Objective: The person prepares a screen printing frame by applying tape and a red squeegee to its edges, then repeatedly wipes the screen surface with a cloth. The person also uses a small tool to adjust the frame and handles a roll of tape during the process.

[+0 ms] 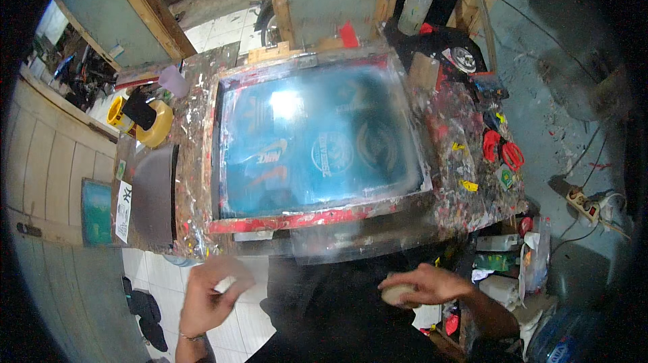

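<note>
A framed printing screen (304, 110) with a blue mesh lies on the worktable (466, 191). Several faint emblem shapes show in the mesh, and red paint marks its frame. My left hand (209, 295) is raised below the table's near edge, its fingers curled toward the thumb and blurred by motion. A whitish patch shows inside that curl; whether it is a held thing or the floor behind, I cannot make out. To the right, my right hand (432, 283) grips a pale beige, rounded thing (398, 294) from above. Both hands are apart from the screen.
At the table's left stand a yellow tape roll (118, 114), a yellowish container (156, 126) and a dark flat board (155, 187). Red-handled scissors (511, 155) lie on the right side. A whitish bottle (416, 6) is at the back, a power strip (582, 205) by the wall.
</note>
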The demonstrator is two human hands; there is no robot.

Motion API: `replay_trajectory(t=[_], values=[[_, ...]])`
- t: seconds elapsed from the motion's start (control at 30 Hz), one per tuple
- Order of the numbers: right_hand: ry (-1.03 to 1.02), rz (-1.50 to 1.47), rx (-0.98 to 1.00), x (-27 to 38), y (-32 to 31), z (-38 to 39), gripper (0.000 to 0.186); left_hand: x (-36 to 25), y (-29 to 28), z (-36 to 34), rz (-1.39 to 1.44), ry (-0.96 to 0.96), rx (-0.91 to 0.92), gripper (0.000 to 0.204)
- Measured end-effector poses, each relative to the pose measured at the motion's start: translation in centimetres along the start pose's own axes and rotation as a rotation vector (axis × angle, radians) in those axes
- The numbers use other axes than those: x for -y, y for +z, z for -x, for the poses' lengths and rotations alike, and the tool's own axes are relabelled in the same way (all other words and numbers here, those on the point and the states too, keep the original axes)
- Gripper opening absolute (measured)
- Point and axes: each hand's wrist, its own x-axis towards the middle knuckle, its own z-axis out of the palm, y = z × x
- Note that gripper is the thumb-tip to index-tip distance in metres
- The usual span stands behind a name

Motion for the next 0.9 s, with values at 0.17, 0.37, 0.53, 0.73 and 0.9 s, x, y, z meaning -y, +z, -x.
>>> replay_trajectory(t=[0.17, 0.37, 0.53, 0.73, 0.9], values=[[0.068, 0.17, -0.003, 4.3, -3.2, -2.3, 0.034, -6.3, -1.7, 3.6, -0.086, 0.243, -0.167, 0.014], [-0.109, 0.073, -0.036, 6.4, -5.6, -1.3, 0.033, -1.2, -2.4, 1.7, 0.098, 0.045, -0.375, 0.02], [-0.187, -0.132, 0.202, 8.0, -6.9, -0.1, 0.034, -0.5, -2.9, 2.9, 0.116, 0.075, -0.503, 0.02], [-0.397, -0.03, -0.039, 12.7, -5.7, 2.6, 0.029, 1.2, -7.5, 8.6, -0.032, 0.087, -0.702, 0.017], [-0.627, 0.174, -0.235, 13.0, -3.6, 2.4, 0.027, 1.5, -9.2, 10.7, -0.041, 0.052, -0.814, 0.016]])
